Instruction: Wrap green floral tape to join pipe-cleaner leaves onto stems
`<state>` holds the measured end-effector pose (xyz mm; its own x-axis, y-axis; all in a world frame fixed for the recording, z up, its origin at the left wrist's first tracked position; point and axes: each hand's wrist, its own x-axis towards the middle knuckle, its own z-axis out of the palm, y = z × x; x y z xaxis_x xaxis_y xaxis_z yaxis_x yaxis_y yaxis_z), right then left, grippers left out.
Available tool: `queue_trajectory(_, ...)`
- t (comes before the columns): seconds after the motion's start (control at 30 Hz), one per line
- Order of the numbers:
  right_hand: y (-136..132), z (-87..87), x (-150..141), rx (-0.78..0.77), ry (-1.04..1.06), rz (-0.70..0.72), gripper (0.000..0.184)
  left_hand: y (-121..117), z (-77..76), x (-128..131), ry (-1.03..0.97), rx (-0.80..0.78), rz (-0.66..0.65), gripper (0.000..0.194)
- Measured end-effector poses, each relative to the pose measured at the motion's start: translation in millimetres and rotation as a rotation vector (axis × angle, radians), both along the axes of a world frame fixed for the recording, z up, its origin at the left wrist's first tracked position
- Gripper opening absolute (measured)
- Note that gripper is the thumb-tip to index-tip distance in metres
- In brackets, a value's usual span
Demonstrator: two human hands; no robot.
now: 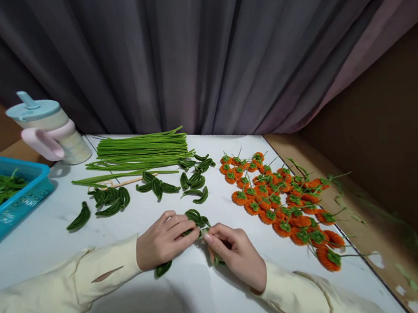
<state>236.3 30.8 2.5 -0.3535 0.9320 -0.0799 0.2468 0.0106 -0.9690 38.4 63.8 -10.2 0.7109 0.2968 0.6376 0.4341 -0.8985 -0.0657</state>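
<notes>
My left hand reaches in from the left. Its fingers are closed on a cluster of dark green pipe-cleaner leaves, partly hidden by them. My right hand pinches thumb against fingers at the lower end of the same cluster, close to the left fingertips; the exact grip is partly hidden. Another dark green leaf lies under the left wrist. Beyond the hands are more looped leaves, some in a pile, some in a star-like group, and a single leaf at the left.
Light green pipe cleaners are bundled at the back. Many orange fuzzy persimmon-like pieces with green tops spread along the right side. A blue basket of green leaves and a tumbler with a straw stand left. A grey curtain hangs behind.
</notes>
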Motion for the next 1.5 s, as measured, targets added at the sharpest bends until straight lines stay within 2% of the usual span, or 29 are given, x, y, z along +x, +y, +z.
queue_trajectory(0.2, 1, 0.4, 1, -0.045, 0.09, 0.079, 0.032, -1, -4.2, -3, -0.015, -0.002, -0.05, 0.027)
queue_trajectory(0.6, 0, -3.2, 2, -0.12, 0.195, 0.086, 0.031, -4, 4.1, 0, -0.035, -0.014, -0.061, 0.028)
queue_trajectory(0.73, -1, -5.2, 2, -0.067, 0.18, 0.078, 0.028, -12, 11.8, 8, -0.09, -0.11, -0.003, 0.017)
queue_trajectory(0.83, -1, -6.0, 2, -0.039, 0.148, 0.087, 0.028, -15, 15.0, 12, -0.132, -0.176, 0.039, 0.017)
queue_trajectory(0.97, -1, -5.6, 2, -0.035, 0.154, 0.092, 0.027, -14, 14.6, 12, -0.168, -0.127, 0.069, 0.012)
queue_trajectory(1.23, -1, -3.5, 2, -0.027, 0.163, 0.112, 0.028, -13, 11.3, 12, -0.201, -0.018, 0.072, 0.017)
queue_trajectory(1.4, -1, -3.0, 2, -0.018, 0.161, 0.113, 0.029, -15, 5.7, 13, -0.214, -0.03, 0.063, 0.029)
queue_trajectory(1.5, -1, -3.2, 2, -0.012, 0.154, 0.114, 0.029, -17, 7.3, 14, -0.225, -0.06, 0.085, 0.024)
